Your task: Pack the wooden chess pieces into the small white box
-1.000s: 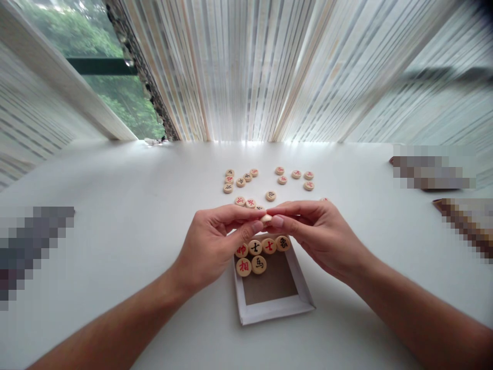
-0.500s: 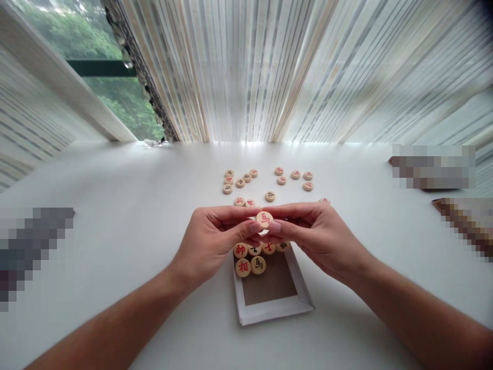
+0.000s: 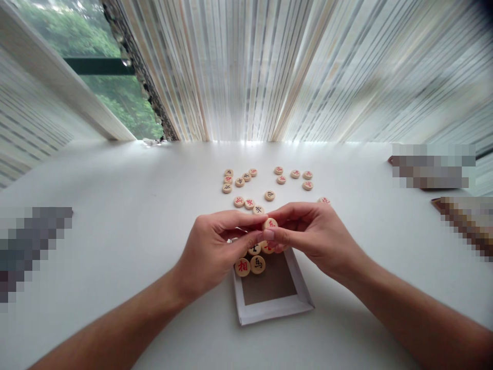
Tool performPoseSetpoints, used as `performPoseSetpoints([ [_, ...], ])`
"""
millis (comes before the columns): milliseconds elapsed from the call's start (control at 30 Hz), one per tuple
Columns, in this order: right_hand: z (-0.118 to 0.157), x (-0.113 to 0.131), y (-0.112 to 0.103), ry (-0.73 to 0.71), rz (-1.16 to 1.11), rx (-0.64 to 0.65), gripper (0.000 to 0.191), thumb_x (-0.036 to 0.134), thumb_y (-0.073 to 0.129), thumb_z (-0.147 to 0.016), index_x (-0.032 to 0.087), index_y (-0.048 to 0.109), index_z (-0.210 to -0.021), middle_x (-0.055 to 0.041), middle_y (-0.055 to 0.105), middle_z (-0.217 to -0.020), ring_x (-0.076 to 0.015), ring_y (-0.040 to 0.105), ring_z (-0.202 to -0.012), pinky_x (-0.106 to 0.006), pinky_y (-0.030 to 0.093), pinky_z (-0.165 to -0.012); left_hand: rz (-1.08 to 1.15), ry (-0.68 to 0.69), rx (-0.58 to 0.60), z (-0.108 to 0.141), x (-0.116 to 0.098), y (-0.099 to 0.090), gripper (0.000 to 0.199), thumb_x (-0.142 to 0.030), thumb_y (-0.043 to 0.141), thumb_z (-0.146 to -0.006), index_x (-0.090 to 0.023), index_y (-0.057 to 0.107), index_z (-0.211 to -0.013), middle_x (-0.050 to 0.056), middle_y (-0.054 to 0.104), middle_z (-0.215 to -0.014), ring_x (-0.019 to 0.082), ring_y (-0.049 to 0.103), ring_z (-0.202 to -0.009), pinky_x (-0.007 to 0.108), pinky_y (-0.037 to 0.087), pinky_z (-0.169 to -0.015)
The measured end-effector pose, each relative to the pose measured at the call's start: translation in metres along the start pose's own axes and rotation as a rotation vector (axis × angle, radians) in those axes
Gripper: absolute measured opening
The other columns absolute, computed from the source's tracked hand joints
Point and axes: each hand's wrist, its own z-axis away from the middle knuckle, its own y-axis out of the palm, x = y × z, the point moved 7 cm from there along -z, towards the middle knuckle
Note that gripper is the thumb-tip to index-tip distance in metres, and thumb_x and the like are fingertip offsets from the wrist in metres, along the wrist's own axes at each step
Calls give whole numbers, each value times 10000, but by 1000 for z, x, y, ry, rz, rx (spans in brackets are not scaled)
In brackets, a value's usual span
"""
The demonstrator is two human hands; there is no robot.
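A round wooden Chinese chess piece with a red character (image 3: 270,224) is held above the far end of a shallow white box. My right hand (image 3: 311,231) pinches it, its thumb over the lower edge. The fingertips of my left hand (image 3: 221,239) are closed on the piece's left side. Inside the box (image 3: 277,311), a red-marked piece (image 3: 242,267) and a black-marked piece (image 3: 258,264) lie side by side in the near row. Behind them is another row, partly hidden by my hands. The box's brown floor shows to the right and in front.
Beyond my hands, several more pieces are scattered on the white table (image 3: 185,180), among them a black-marked one (image 3: 270,195) and a red-marked one at the right (image 3: 324,201). Blurred-out objects lie at the far left and right. A striped curtain (image 3: 239,72) hangs behind.
The held piece has shifted slightly right and down, and is now partly covered by my right thumb. A black-marked piece on the table has come into view behind my fingers.
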Motion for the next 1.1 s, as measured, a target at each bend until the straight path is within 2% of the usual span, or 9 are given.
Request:
performPoseSetpoints([
  [133,0,0,-1,-20,17,12,276,264,1055,-622,162,869,-798,-56,797,-663,-123,728,-591,-164,603,-573,-136,98,51,2,-6,2,280,-91,840,-883,-229,880,-1125,54,869,-981,169,819,-887,211,668,-810],
  [233,0,0,-2,-28,24,30,232,304,1018,-709,166,875,-828,-56,808,-686,-120,746,-617,-159,610,-604,-128,105,44,2,-7,2,272,-70,845,-869,-220,885,-1091,41,864,-940,152,816,-854,187,665,-794],
  [367,-1,-1,0,-11,-12,96,203,382,927,-847,184,884,-861,-57,827,-748,-108,765,-638,-155,616,-631,-37,67,4,0,-4,0,268,-69,867,-848,-243,891,-1051,21,876,-971,142,833,-878,146,663,-812],
  [500,0,-1,1,2,-44,128,215,377,901,-880,198,894,-999,-64,842,-794,-115,778,-652,-172,634,-657,62,-14,-8,-3,2,-2,355,-78,922,-791,-269,886,-1089,17,882,-996,147,840,-884,129,660,-812],
  [633,2,-1,4,20,-59,148,283,311,919,-866,217,873,-1129,-58,848,-844,-100,771,-689,-165,637,-687,130,-33,-15,-5,2,-3,354,-107,935,-783,-261,882,-1098,33,883,-1000,159,843,-859,143,669,-793],
  [733,2,-1,7,27,-78,147,355,253,965,-802,223,868,-1142,-52,850,-885,-100,771,-718,-162,637,-693,126,-31,-23,-5,1,-4,345,-113,936,-783,-251,881,-1095,44,881,-1018,171,845,-849,177,682,-820],
  [967,0,-1,5,59,-54,45,379,223,1075,-551,157,845,-845,-30,807,-732,-135,751,-615,-201,635,-601,-11,29,-7,0,0,-1,247,-132,858,-880,-227,880,-1106,58,876,-1067,188,847,-940,194,682,-853],
  [1100,1,0,3,52,-48,13,378,248,1085,-516,152,806,-752,-23,776,-655,-138,729,-574,-209,613,-558,-100,72,14,2,-3,0,241,-125,843,-891,-222,880,-1109,64,876,-1065,183,838,-921,207,681,-836],
])
